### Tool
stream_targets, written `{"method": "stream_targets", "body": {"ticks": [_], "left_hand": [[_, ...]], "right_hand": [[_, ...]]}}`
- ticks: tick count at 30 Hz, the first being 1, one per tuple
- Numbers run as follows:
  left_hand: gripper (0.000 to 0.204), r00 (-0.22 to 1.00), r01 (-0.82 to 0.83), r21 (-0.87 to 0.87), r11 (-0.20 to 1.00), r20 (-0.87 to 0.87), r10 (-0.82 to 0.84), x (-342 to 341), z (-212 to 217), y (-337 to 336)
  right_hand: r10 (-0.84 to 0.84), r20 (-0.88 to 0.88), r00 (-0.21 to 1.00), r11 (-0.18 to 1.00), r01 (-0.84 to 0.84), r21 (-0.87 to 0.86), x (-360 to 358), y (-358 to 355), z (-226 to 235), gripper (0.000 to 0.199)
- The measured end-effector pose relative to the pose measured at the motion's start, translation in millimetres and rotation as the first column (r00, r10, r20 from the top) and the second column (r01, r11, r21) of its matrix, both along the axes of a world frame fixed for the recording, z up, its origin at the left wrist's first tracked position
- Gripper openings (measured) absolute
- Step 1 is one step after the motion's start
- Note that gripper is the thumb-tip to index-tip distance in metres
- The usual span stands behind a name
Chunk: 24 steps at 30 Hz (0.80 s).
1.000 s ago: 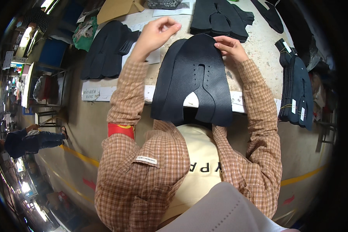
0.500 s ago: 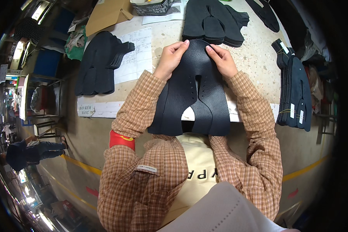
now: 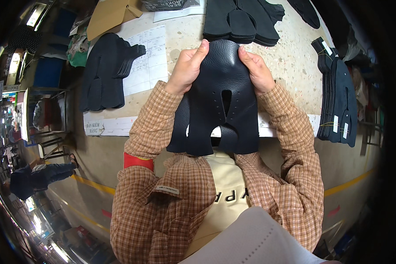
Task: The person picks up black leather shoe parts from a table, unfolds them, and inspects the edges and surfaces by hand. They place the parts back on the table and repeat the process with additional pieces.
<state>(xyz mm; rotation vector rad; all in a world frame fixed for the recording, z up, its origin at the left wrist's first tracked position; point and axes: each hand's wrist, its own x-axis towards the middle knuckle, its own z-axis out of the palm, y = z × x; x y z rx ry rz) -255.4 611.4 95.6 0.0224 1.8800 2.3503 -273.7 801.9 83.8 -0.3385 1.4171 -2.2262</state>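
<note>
A black grained leather piece (image 3: 222, 72) hangs between my hands over the table's near edge, its cut legs pointing down toward me. It has a narrow slot in the middle with small punched holes on both sides. My left hand (image 3: 187, 66) pinches its upper left edge, thumb on top. At the upper right edge my right hand (image 3: 256, 69) grips it the same way. The fingers beneath the leather are hidden. Just beyond it lies a stack of black leather pieces (image 3: 242, 26).
Another black stack (image 3: 102, 75) lies on the left, partly over a written paper sheet (image 3: 152, 59). Tied, tagged stacks (image 3: 339, 99) lie at the right edge of the table (image 3: 290, 61). An open cardboard box (image 3: 112, 17) stands far left. A person (image 3: 35, 178) is off to the left.
Both hands have shifted slightly apart and hold the leather by its sides. The slot gapes wider, and the lower legs hang differently. The view has shifted slightly.
</note>
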Motion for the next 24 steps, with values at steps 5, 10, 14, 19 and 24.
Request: {"method": "stream_targets", "body": {"ticks": [5, 10, 14, 19, 24], "left_hand": [[0.049, 0.996, -0.019, -0.054, 0.998, -0.084, 0.014, -4, -5, -1], [0.051, 0.992, -0.023, -0.131, 0.991, -0.127, 0.006, -7, -10, -6], [0.051, 0.992, -0.016, -0.175, 0.984, -0.129, -0.007, -9, -15, -8], [0.046, 0.954, -0.084, -0.319, 0.944, -0.3, -0.016, -17, -16, -13], [0.034, 0.831, -0.491, -0.751, 0.442, -0.555, -0.019, -22, -13, -47]], "right_hand": [[-0.032, 0.005, 0.999, 0.999, 0.032, 0.021, 3, -1, 1, 0.047], [-0.048, 0.025, 0.999, 0.998, 0.047, 0.044, 4, -1, 3, 0.051], [0.002, 0.068, 0.998, 1.0, -0.003, 0.01, 4, 1, 5, 0.052], [0.027, 0.099, 0.995, 0.998, -0.021, -0.065, 1, 0, -3, 0.046], [0.149, -0.503, 0.852, 0.613, 0.32, 0.723, -27, 19, -16, 0.032]]}}
